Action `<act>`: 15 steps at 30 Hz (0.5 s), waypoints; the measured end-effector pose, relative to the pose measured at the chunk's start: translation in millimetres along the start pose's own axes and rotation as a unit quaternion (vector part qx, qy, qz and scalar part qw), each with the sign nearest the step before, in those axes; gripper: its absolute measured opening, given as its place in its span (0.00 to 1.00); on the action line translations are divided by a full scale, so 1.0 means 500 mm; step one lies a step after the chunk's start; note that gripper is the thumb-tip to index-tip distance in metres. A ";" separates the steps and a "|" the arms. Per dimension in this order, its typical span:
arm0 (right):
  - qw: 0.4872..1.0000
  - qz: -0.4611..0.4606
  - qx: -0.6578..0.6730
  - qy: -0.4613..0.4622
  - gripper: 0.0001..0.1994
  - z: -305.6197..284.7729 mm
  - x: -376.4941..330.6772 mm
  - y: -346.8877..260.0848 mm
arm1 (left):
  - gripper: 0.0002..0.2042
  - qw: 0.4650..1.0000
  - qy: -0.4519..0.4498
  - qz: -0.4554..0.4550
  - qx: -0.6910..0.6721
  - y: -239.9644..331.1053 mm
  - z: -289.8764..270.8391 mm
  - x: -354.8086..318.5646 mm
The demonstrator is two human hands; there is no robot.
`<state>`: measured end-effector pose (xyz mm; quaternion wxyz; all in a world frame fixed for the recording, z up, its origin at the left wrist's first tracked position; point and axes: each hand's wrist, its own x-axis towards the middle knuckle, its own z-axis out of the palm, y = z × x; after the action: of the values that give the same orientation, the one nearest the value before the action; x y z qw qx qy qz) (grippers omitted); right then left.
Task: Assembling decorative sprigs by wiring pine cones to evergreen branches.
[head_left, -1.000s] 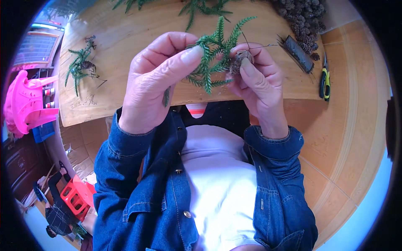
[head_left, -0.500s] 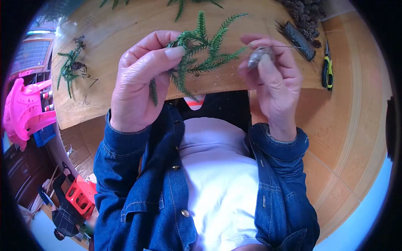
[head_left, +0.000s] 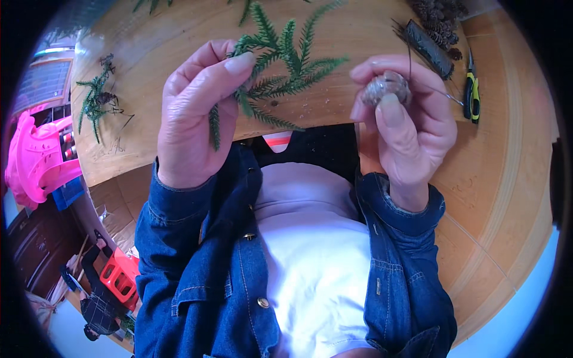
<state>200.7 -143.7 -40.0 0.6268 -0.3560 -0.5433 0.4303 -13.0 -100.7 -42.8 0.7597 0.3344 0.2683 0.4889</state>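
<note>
My left hand (head_left: 200, 107) pinches the stem end of a green artificial pine sprig (head_left: 286, 65) between thumb and fingers, above the table's near edge. The sprig's needle-covered branches fan out to the right, and one short piece hangs below my palm. To the right, apart from the sprig, my right hand (head_left: 412, 119) grips a small, rounded, shiny grey-brown lump (head_left: 385, 89). Thumb and fingers press on its sides; its exact kind is not clear. Thin dark wires (head_left: 439, 92) stick out by the fingers of this hand, one upward and one to the right.
Pliers with yellow-green and black handles (head_left: 472, 95) lie at the wooden table's (head_left: 179, 30) right edge. Beside them are a dark bundle of wires (head_left: 428, 49) and several pine cones (head_left: 439, 24). Another green sprig (head_left: 98, 98) lies at left, near a pink chair (head_left: 36, 158). A person (head_left: 98, 310) is at lower left.
My right hand has moved right, away from the sprig, and the lump in it has turned. My left hand has shifted slightly left, tilting the sprig.
</note>
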 end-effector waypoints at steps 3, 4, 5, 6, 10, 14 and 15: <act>0.991 0.011 -0.077 -0.111 0.16 -0.006 -0.001 -0.030 | 0.11 0.993 0.061 0.045 0.086 -0.008 0.017 -0.008; 0.979 0.015 -0.116 -0.165 0.16 -0.008 -0.001 -0.036 | 0.11 0.993 0.061 0.046 0.086 -0.009 0.023 -0.010; 0.979 0.014 -0.115 -0.166 0.16 -0.005 0.000 -0.037 | 0.10 0.990 0.063 0.058 0.110 -0.008 0.028 -0.011; 0.976 0.017 -0.130 -0.173 0.16 0.002 -0.001 -0.035 | 0.10 0.986 0.063 0.069 0.135 -0.008 0.033 -0.012; 0.970 0.027 -0.168 -0.174 0.16 0.023 0.000 -0.026 | 0.08 0.977 0.097 0.084 0.169 -0.020 0.058 -0.013; 0.970 0.037 -0.193 -0.144 0.15 0.029 -0.004 -0.025 | 0.09 0.970 0.092 0.092 0.206 -0.020 0.051 -0.021; 0.969 0.041 -0.199 -0.143 0.14 0.030 -0.005 -0.025 | 0.09 0.967 0.082 0.095 0.222 -0.019 0.048 -0.023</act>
<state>187.6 -150.8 -27.1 0.4409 -0.4304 -0.6868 0.3855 5.8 -119.9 -34.0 0.5916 0.4774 0.3989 0.5129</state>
